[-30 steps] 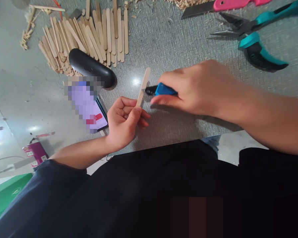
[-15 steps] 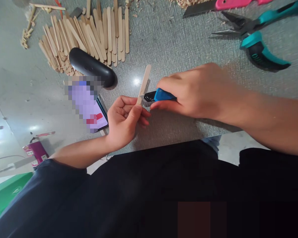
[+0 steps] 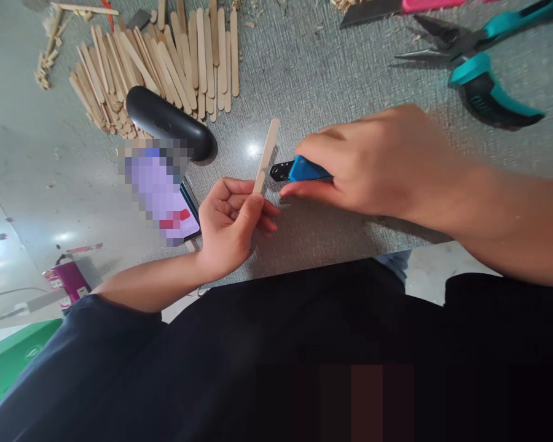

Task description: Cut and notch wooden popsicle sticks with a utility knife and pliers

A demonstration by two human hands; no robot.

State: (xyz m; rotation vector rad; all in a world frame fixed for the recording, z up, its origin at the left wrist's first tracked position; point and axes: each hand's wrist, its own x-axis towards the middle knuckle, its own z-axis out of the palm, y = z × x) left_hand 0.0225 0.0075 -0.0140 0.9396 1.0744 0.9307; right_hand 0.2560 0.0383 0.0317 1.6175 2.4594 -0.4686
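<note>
Between the thumb and fingers of my left hand (image 3: 233, 221) is the lower end of a pale wooden craft stick (image 3: 269, 144), which slants up and to the right. A small notch shows in the stick's right edge, a little above my thumb. My right hand (image 3: 368, 162) is closed round a blue and black utility knife (image 3: 304, 169). Its black tip points left, and the short blade meets the stick at the notch. Most of the knife's handle is hidden inside my right hand.
Many craft sticks (image 3: 184, 55) lie piled at the upper left. A black oblong case (image 3: 170, 123) and a lit phone (image 3: 166, 196) are left of my hands. Teal-handled pliers (image 3: 470, 55) and a pink-handled blade tool (image 3: 378, 11) lie at the upper right, near wood shavings.
My right hand and the knife have shifted slightly up and to the right along the stick. The notch in the stick's edge is now more visible. My left hand stays in place.
</note>
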